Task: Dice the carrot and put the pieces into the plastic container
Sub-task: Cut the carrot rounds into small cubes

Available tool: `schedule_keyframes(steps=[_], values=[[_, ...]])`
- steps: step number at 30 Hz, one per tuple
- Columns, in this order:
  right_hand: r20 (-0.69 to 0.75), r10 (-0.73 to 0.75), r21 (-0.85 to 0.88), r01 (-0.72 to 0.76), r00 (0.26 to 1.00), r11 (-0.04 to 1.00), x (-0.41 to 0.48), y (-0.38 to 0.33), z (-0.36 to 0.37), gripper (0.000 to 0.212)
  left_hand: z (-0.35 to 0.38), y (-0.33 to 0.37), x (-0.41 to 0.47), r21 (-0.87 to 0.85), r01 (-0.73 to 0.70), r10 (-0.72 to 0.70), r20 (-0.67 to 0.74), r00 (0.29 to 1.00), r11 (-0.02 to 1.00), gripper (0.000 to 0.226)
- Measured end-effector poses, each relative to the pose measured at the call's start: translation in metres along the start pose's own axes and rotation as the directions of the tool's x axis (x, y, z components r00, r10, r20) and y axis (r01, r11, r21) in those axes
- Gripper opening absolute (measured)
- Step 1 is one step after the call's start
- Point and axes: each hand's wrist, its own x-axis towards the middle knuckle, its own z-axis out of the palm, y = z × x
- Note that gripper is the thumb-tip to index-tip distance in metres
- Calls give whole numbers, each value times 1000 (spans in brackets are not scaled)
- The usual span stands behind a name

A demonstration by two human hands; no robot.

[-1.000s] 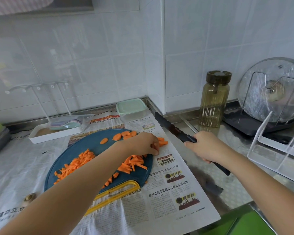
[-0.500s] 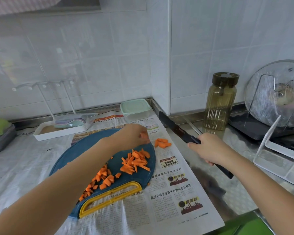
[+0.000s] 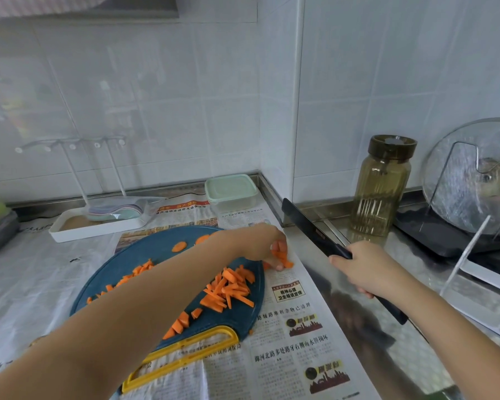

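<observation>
Near edge: newspaper is spread over the steel counter. The blue cutting board lies on it, with the yellow handle toward the person.

On the board:
- Diced carrot bits sit just past the handle, with more along the left side, partly hidden by the left forearm.
- The carrot sticks are piled near the right edge.
- A couple of carrot rounds lie toward the far edge.

Left hand is at the board's right edge, just over onto the paper. Its fingers are curled around a small bunch of carrot pieces, and one loose piece lies on the paper right beside the fingertips.

Right hand is over the bare steel, right of the newspaper, fist wrapped around the black handle of the knife. The blade points away and left toward the wall corner. Can't tell whether the blade touches the counter.

Far edge: the plastic container has its green lid on and sits on the paper in the wall corner, beyond the board and apart from it. A white tray is to its left along the back wall.

Far right: an amber jar stands by the wall, and a glass pot lid stands upright in a rack.
</observation>
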Motion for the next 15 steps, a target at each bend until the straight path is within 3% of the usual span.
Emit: schedule_keyframes(steps=[3,9,15], values=[[1,4,0,-4,1000,1000,1,0,-1,21,-6,5,4,66,-13,11,35,999,998,24],[-7,16,3,-16,1000,1000,1,1,-3,27,-3,10,3,148,-34,30,26,999,988,37],[0,10,4,-10,1000,1000,1,-3,-2,23,-20,-3,-21,70,35,-31,-57,998,997,28]])
